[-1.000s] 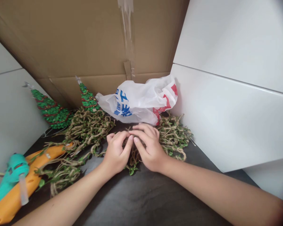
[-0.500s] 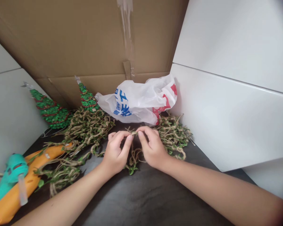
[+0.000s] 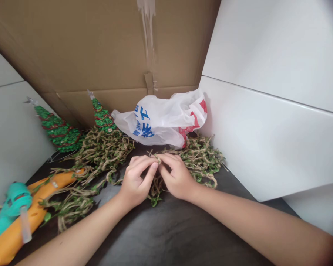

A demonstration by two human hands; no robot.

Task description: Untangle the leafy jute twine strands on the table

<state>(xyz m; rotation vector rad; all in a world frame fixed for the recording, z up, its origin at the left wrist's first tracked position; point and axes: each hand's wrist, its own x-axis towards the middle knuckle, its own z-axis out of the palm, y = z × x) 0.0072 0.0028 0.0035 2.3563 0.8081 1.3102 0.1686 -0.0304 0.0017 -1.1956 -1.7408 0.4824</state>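
My left hand (image 3: 137, 179) and my right hand (image 3: 176, 175) meet at the middle of the dark table, thumbs and forefingers pinched. Between their fingertips is a piece of jute twine (image 3: 157, 159), its frayed ends poking up. Below the hands hangs or lies more twine with green leaves (image 3: 155, 197), partly covered by the fingers. One heap of leafy twine (image 3: 102, 151) lies left of my left hand. Another heap (image 3: 204, 159) is just beyond my right hand.
A teal glue gun (image 3: 15, 205) and an orange tool-like object (image 3: 39, 210) lie at the left. Two small green Christmas trees (image 3: 58, 129) stand at the back left. A white plastic bag (image 3: 163, 118) rests against the cardboard wall (image 3: 100, 44). White panels (image 3: 266, 129) flank the table.
My right hand has moved left, so the fingertips of both hands now nearly touch. The gap over the twine has narrowed.
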